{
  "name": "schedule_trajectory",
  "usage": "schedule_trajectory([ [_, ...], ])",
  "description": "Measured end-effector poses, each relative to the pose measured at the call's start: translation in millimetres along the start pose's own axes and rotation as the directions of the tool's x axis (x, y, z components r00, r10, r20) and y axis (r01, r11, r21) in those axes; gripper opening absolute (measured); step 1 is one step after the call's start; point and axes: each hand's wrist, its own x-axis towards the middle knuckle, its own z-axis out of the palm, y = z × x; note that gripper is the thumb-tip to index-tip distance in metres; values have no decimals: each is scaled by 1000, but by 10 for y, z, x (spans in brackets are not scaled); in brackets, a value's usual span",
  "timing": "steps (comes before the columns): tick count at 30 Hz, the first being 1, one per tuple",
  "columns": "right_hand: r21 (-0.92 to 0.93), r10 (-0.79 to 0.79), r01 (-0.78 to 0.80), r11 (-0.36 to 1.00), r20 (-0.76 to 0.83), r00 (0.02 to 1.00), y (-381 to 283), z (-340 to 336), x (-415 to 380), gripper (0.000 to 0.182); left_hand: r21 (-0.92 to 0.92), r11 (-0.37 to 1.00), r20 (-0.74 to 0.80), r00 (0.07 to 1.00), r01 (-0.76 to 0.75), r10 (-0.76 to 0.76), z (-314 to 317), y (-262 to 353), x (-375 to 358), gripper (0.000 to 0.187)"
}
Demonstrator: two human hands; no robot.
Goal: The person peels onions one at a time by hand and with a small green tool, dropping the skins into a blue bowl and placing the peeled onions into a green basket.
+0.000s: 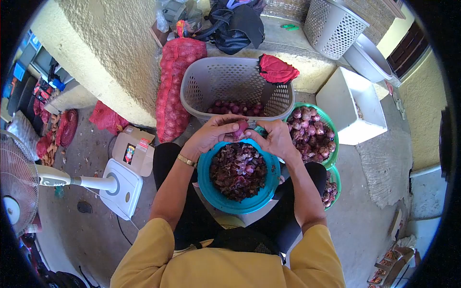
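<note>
My left hand [218, 133], with a gold-coloured watch at the wrist, pinches a red onion [240, 128] between thumb and fingers. My right hand [277, 138] is curled close against the onion's right side, its thumb near the skin. A small teal object [260, 130] peeks out at the right fingers; its kind is mostly hidden. Both hands are above the far rim of a blue basin [205, 189] between my legs, which holds a heap of onion skins [237, 173]. Just beyond stands a grey perforated basket [211, 77] with red onions [236, 107] at the bottom.
A red mesh sack of onions [176, 91] leans left of the basket. A red cloth [277, 70] hangs on its rim. Green basins [335, 144] of onions [312, 129] sit at right, near a white box [350, 108]. A fan [19, 182] and cardboard box [132, 151] are left.
</note>
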Motion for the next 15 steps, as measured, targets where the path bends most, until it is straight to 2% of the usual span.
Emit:
schedule_trajectory([
  [4, 28, -19, 20, 999, -11, 1000, -24, -5, 7, 40, 3, 1000, -2, 1000, 7, -7, -9, 16, -6, 55],
  [7, 29, -20, 20, 999, -25, 999, -8, -3, 4, 40, -20, 1000, 74, 997, -14, 16, 5, 35, -33, 57],
  [15, -22, -118, 118, 993, 4, 993, 25, -27, -18, 41, -22, 1000, -8, 1000, -20, 20, -33, 24, -6, 53],
])
